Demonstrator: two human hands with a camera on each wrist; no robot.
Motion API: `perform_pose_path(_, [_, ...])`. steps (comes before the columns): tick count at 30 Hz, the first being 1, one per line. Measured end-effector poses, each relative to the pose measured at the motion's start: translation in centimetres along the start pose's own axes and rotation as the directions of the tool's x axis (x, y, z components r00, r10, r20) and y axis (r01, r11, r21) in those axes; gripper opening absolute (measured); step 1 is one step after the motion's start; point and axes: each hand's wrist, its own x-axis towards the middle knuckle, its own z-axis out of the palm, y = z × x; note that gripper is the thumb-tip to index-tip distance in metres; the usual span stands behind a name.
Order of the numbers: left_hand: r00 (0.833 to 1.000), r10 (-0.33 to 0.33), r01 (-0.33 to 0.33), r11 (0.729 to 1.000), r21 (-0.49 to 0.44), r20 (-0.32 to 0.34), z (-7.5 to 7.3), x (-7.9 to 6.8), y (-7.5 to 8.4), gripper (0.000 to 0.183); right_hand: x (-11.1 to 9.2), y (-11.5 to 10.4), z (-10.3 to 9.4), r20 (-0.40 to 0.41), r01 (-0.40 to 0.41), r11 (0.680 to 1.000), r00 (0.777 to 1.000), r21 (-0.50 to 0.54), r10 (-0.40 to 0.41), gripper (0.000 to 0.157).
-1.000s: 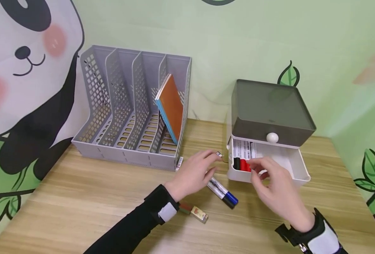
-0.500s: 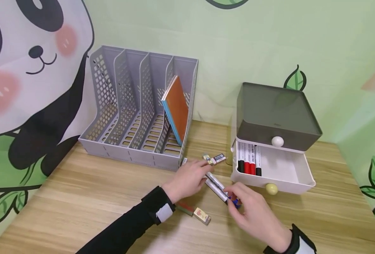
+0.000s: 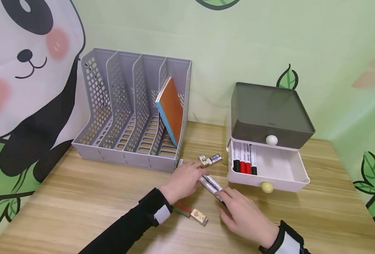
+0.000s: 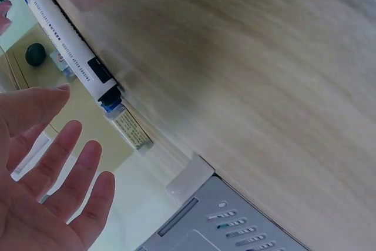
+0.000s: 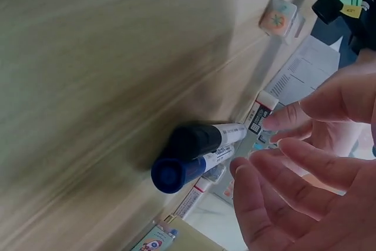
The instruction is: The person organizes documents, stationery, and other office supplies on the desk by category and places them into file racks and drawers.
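Two white whiteboard markers (image 3: pixel 211 184) lie side by side on the table between the hands. In the right wrist view one has a black cap (image 5: pixel 191 139) and the other a blue cap (image 5: pixel 170 174). My right hand (image 3: pixel 248 215) is over their capped end, hiding the caps in the head view; its fingers are loosely bent beside the markers, not visibly wrapped around them. At the other end my left hand (image 3: pixel 182 180) hovers close, fingers relaxed and spread in its wrist view, holding nothing. Several markers (image 3: pixel 245 165) with black and red caps lie in the pulled-out white drawer (image 3: pixel 248 179).
Small erasers lie behind the markers (image 3: pixel 215 158) and in front of my left hand (image 3: pixel 199 217). A grey file rack (image 3: pixel 114 155) with orange and blue notebooks (image 3: pixel 171 109) stands at the back left. The drawer box's dark top (image 3: pixel 271 106) is at the right.
My right hand has moved from the drawer, left and down to the capped end of the two markers on the table. The left hand has stayed near their other end, shifting slightly down.
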Motion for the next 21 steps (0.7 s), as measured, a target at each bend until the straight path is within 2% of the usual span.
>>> perform_pose_path(6, [0.999,-0.016,0.016,1.000,0.016,0.034,0.06,0.08,0.09,0.028,0.26,0.12,0.24,0.001,0.004,1.000,1.000,-0.029,-0.004,0.034])
perform_pose_path(14, [1.000,0.017,-0.016,1.000,0.017,-0.006,0.51,0.05,-0.17,0.022,0.33,0.42,0.34,0.009,-0.011,0.999,1.000,-0.042,0.012,0.032])
perform_pose_path(21, [1.000,0.018,-0.018,1.000,0.021,0.000,0.66,0.14,-0.26,0.016,0.34,0.58,0.27,0.009,-0.005,1.000,1.000,-0.028,0.005,0.033])
